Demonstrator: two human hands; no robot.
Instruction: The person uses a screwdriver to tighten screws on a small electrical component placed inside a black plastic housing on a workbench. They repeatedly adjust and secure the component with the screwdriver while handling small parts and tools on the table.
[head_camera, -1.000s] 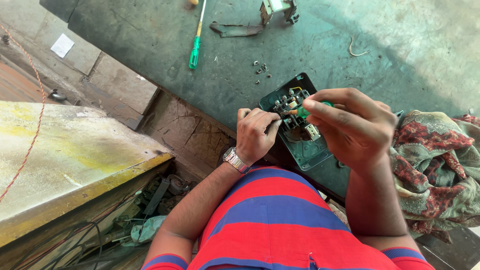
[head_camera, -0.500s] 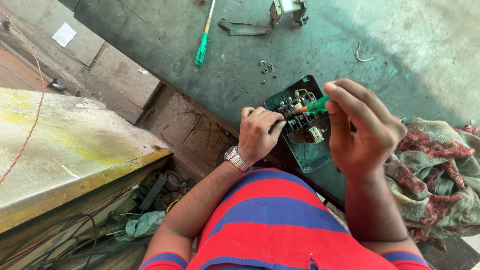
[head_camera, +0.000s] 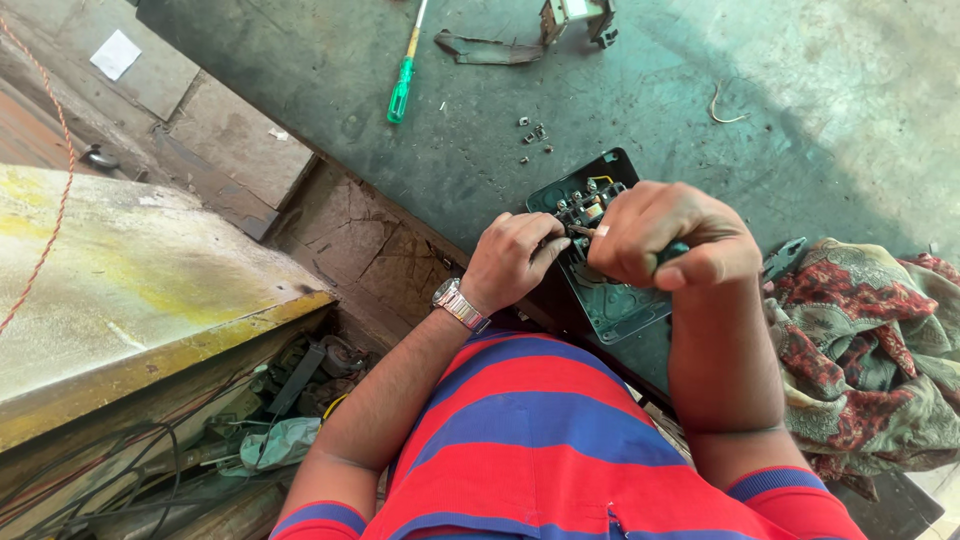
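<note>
The dark rectangular plastic switch box (head_camera: 608, 290) with exposed metal terminals lay at the near edge of the dark green counter (head_camera: 650, 90). The left hand (head_camera: 512, 258) pinched the box's left side; the right hand (head_camera: 668, 235) was fisted around a green-handled tool (head_camera: 672, 252) over the terminals. A green-handled screwdriver (head_camera: 404, 82) lay well apart.

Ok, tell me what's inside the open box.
The box holds metal terminals and screws. The right hand, gripping a green-handled tool, and the left hand cover much of it.
</note>
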